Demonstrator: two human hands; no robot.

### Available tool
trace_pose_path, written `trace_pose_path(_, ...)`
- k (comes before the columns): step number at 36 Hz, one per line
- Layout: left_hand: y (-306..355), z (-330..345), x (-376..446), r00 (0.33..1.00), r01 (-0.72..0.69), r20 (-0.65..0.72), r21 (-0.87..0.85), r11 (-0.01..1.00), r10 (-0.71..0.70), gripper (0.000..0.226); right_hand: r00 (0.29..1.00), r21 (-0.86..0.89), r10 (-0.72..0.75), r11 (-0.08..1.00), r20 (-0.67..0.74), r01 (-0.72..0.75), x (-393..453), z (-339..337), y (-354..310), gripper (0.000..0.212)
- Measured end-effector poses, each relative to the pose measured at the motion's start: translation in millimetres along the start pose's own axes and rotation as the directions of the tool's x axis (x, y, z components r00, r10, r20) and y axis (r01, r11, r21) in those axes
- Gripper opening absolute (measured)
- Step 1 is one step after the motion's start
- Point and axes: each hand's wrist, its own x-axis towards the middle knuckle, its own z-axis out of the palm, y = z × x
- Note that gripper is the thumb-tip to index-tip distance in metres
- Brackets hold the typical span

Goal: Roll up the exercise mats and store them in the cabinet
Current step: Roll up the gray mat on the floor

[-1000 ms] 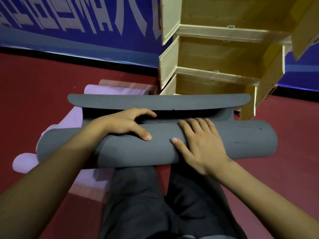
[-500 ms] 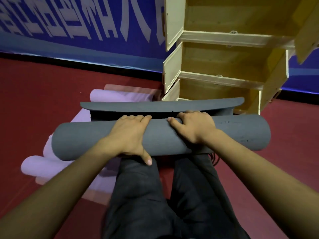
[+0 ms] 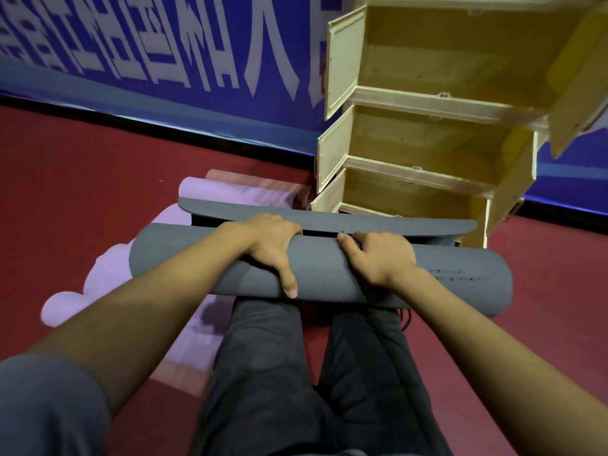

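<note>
The grey mat roll [image 3: 329, 274] is lain crosswise at frame centre — long axis left-to-right, free flap beyond — and is gripped from above by the left hand [image 3: 271, 248] and right hand [image 3: 381, 258], the open cabinet [image 3: 427, 143] being set upper right.

One view only, from a camera on the person's head, tilted forward and down over the knees toward the grey mat [image 3: 329, 274], which lies close below and crosses the middle of the picture. Beyond the mat stands the cabinet [image 3: 427, 133], upper right and near; left of it runs the blue banner [image 3: 164, 54], above the red floor [image 3: 82, 176].
</note>
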Motion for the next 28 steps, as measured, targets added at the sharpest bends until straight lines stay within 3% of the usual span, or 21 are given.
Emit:
trace_pose_path(5, 1.5, 3.2, -9.8, 0.989, -0.036, 0.133, -0.226, 0.973, 0.067, 0.077, 0.964, 0.025, 0.047, 0.998, 0.263, -0.056, -3.5, -22.1, -3.3, 0.068)
trace_pose_path(9, 4.1, 14.7, -21.2, 0.916, 0.015, 0.37, -0.416, 0.909, 0.155, 0.067, 0.858, -0.011, 0.064, 0.998, 0.51, -0.068, -16.9, -30.8, -7.1, 0.078)
trace_pose_path(11, 5.8, 22.4, -24.0, 0.895, 0.019, 0.409, -0.43, 0.903, 0.176, 0.065, 0.838, 0.006, 0.076, 0.996, 0.541, -0.094, -27.0, -29.3, -8.8, 0.081)
trace_pose_path(15, 1.7, 30.5, -22.2, 0.9, -0.008, 0.379, -0.475, 0.88, 0.213, 0.064, 0.87, 0.032, 0.082, 0.993, 0.486, -0.112, -32.3, -26.8, -11.6, 0.079)
trace_pose_path(18, -4.3, 27.9, -19.7, 0.922, -0.056, 0.313, -0.478, 0.877, 0.229, 0.061, 0.93, 0.058, 0.07, 0.994, 0.36, -0.097, -30.4, -21.5, -13.8, 0.07)
trace_pose_path(23, -11.5, 27.2, -8.2, 0.971, -0.159, 0.062, -0.548, 0.821, 0.23, 0.074, 0.999, -0.065, 0.01, 0.998, 0.034, -0.007, -46.2, -11.0, -24.4, 0.059)
trace_pose_path(28, -19.8, 20.4, -3.3, 0.975, -0.221, -0.147, -0.552, 0.804, 0.168, 0.061, 0.998, -0.124, 0.039, 0.991, -0.05, -0.045, -62.8, 8.9, -29.4, 0.069)
